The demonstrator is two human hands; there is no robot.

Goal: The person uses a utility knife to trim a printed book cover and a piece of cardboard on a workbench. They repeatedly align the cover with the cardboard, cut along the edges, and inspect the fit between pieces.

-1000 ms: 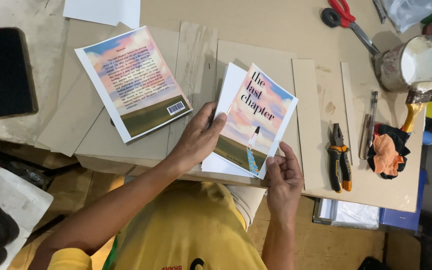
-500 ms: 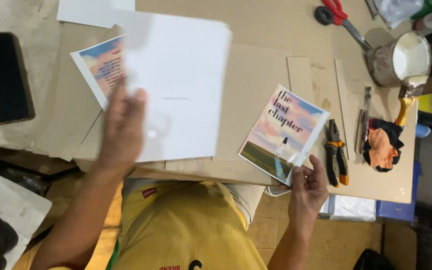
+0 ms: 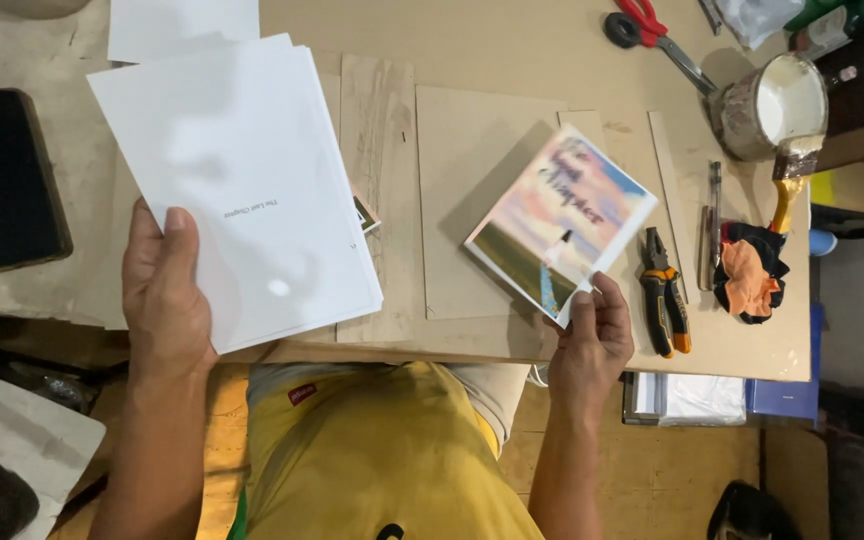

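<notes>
Left hand (image 3: 164,290) had swung white page stack (image 3: 242,185) to nine o'clock, fingers pinching it; right hand (image 3: 592,335) gripped printed cover (image 3: 557,220), now lifted, blurred.

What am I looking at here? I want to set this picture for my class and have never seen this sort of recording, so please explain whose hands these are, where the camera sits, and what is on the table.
There is no machine: a person works with bare hands, and a camera worn on their head looks down at a worktable.

The left hand holds a stack of white pages at its lower edge. The right hand pinches the corner of a colourful printed cover sheet, lifted and blurred.

On the table lie flat cardboard pieces, a dark phone, orange-handled pliers, red-handled scissors, a tin of white paste with a brush, and an orange and black cloth.
</notes>
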